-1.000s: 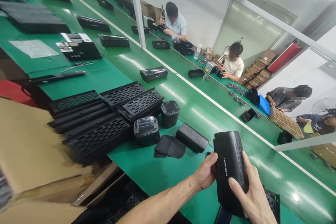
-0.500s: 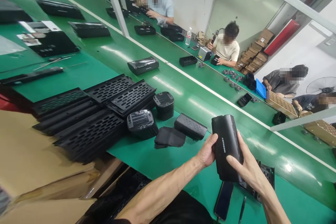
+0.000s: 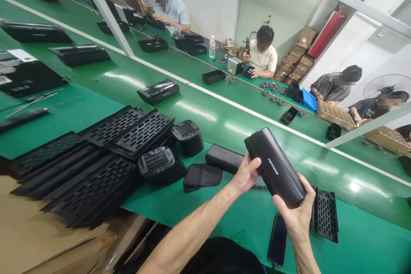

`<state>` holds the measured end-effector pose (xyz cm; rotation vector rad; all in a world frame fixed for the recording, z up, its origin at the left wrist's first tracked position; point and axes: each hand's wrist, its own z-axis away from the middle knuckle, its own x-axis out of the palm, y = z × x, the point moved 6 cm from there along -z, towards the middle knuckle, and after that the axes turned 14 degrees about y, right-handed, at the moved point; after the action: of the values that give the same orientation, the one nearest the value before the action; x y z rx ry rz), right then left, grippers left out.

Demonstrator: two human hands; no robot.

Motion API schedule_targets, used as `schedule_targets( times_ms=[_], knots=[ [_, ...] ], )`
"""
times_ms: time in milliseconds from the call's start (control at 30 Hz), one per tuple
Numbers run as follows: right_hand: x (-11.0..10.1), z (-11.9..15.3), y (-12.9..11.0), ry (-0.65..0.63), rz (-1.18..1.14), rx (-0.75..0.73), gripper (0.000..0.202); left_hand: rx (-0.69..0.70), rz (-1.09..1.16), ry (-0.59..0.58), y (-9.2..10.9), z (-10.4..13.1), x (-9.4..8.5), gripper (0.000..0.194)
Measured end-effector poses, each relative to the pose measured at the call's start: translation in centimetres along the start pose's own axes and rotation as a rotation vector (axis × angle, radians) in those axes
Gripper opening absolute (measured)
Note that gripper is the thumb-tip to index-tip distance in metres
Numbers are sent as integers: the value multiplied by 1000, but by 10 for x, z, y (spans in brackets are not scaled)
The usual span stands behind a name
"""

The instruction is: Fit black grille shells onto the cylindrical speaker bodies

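Between my two hands is a black plastic housing (image 3: 276, 166) with white MERKURY lettering, tilted above the green table. My left hand (image 3: 248, 174) grips its left edge, thumb on the front. At the lower right end, my right hand (image 3: 297, 207) closes around it. Just beyond my left hand lies a long black case with a perforated face (image 3: 221, 156), partly hidden. A perforated black panel (image 3: 326, 216) rests right of my right hand, and a phone (image 3: 278, 239) lies below the housing. Thin black sheets (image 3: 202, 176) are left of my left hand.
Stacked perforated black panels (image 3: 96, 162) fill the left, beside two black boxes with clear-film tops (image 3: 160, 165). Cardboard (image 3: 38, 227) is at the lower left. Black units (image 3: 159, 90) sit along the green surface. Several people work across it, behind a white post (image 3: 102, 10).
The housing has turned anticlockwise, its top now leaning left, and my right hand has moved to its lower end. The perforated panel on the right shows more fully. The view has shifted right.
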<state>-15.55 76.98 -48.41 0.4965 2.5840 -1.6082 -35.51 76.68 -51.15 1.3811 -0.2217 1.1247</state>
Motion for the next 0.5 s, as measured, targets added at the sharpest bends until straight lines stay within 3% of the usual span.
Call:
schedule_targets(
  times_ms=[100, 167, 233, 300, 500],
  knots=[
    [-16, -9, 4, -51, -21, 125, 86, 182, -236, -128, 48, -20, -1, 118],
    [-21, -10, 4, -110, -54, 168, 85, 274, -479, -293, 78, -31, 7, 129],
    [-21, -10, 3, -158, -89, 188, 84, 271, -701, -509, 94, -35, 17, 122],
    [-20, -12, 5, -184, -113, 206, 82, 269, -815, -625, 101, -36, 24, 110],
    [-11, -17, 24, -259, -145, 220, 81, 314, -773, -521, 91, -33, 22, 103]
  ],
)
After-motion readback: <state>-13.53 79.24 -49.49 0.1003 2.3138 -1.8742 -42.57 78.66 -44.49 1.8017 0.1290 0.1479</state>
